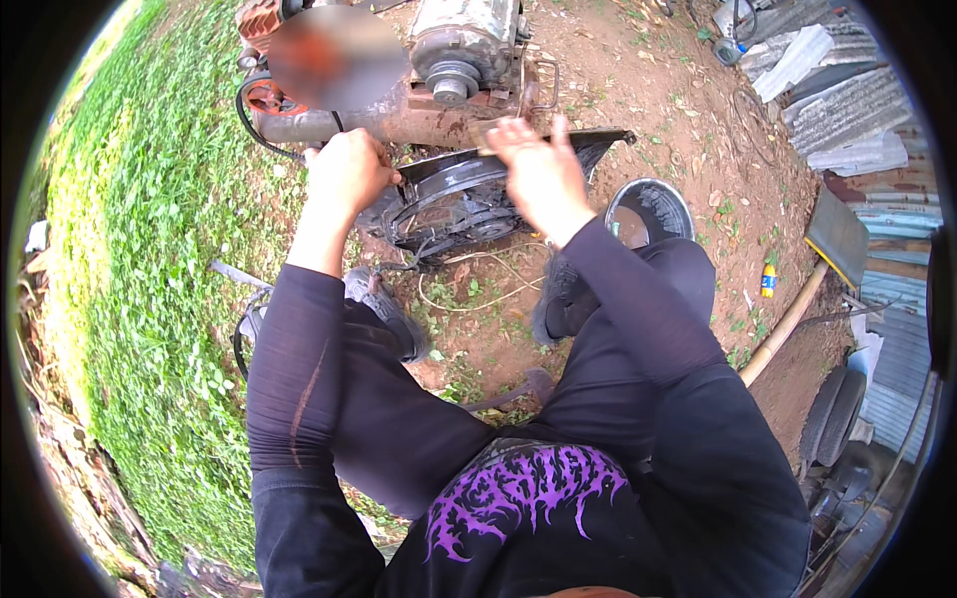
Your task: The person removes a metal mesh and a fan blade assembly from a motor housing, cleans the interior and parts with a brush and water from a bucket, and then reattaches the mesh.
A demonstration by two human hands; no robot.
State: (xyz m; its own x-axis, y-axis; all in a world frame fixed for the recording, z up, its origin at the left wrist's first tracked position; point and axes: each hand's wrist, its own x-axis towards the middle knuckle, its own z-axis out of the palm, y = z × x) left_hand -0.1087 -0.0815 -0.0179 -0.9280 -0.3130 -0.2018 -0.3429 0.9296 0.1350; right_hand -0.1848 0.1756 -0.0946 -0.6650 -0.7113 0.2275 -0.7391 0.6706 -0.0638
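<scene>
A black fan shroud (439,194) with a curved ring and loose wires stands between my feet. My left hand (349,171) is closed around its upper left corner. My right hand (541,171) lies over the upper edge, fingers stretched and thumb raised. Under those fingertips a small tan, flat-looking piece (484,137) sticks out. The palm hides most of it, so its kind does not show. A thin pale cable (478,307) loops on the dirt below the shroud.
Beyond the shroud stands a rusty air compressor tank (389,127) with a motor (464,50). A dark bucket (653,211) is by my right knee. Farther right are a long-handled shovel (788,324), a small yellow bottle (768,280), tires (832,417) and corrugated metal sheets (847,110). Grass (159,289) spreads left.
</scene>
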